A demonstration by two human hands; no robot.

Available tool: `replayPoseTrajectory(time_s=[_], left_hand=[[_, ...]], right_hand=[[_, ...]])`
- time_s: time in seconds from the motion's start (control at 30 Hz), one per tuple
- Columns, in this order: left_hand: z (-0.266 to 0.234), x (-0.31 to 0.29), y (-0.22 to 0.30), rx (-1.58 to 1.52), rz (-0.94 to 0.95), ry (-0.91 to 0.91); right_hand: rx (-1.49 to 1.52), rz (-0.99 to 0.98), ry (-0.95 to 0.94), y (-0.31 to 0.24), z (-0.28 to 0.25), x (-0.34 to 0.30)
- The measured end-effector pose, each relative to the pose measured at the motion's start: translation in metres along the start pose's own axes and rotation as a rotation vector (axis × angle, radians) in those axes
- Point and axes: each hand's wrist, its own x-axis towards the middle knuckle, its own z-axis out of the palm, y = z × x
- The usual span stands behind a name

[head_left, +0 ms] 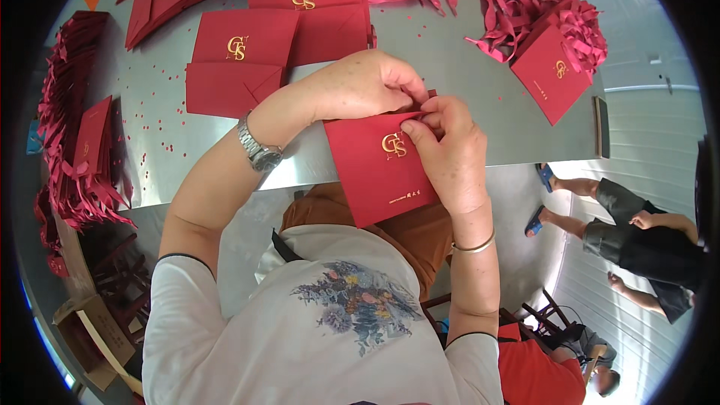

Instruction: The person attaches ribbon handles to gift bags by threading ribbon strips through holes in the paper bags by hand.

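A small red paper gift bag (367,180) with gold print hangs flat in front of me, over the near edge of the metal table (315,169). My right hand (454,146) pinches its upper right corner between thumb and fingers. At the bag's top edge, my left hand (375,86) is closed with its fingertips curled in beside the right ones. A bit of dark red shows between the two hands, too small to name. Left of my hands, flat red bags (240,49) lie on the table, with more bags (315,4) stacked behind them.
Finished-looking bags with dark pink ribbon handles (559,67) pile up at the far right. A long row of ribboned bags (79,97) lines the left edge. Small red paper dots (161,116) litter the tabletop. A person (637,232) in dark shorts stands at right; a cardboard box (97,341) sits lower left.
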Motion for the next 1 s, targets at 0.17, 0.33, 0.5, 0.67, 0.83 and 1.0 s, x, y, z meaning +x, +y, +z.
replayPoseTrajectory(time_s=[0.17, 0.33, 0.5, 0.67, 0.83, 1.0], left_hand=[[0.006, -0.002, 0.002, 0.061, 0.044, 0.023], [0.009, -0.006, 0.002, 0.217, 0.054, 0.059], [0.002, -0.004, -0.022, 0.504, 0.332, 0.332], [-0.013, -0.003, -0.012, 0.363, 0.143, 0.438], [-0.008, -0.001, -0.008, 0.463, 0.153, 0.725], [-0.003, -0.016, 0.009, 0.363, 0.238, 0.394]], right_hand=[[0.009, 0.013, -0.034, -0.006, -0.005, -0.003], [0.047, 0.026, -0.06, -0.002, -0.003, -0.006], [0.024, 0.018, -0.082, 0.002, -0.003, -0.003], [0.092, 0.132, -0.059, 0.01, -0.013, -0.005], [0.173, 0.174, -0.049, 0.021, -0.018, -0.008], [0.2, 0.285, 0.122, 0.034, -0.023, -0.007]])
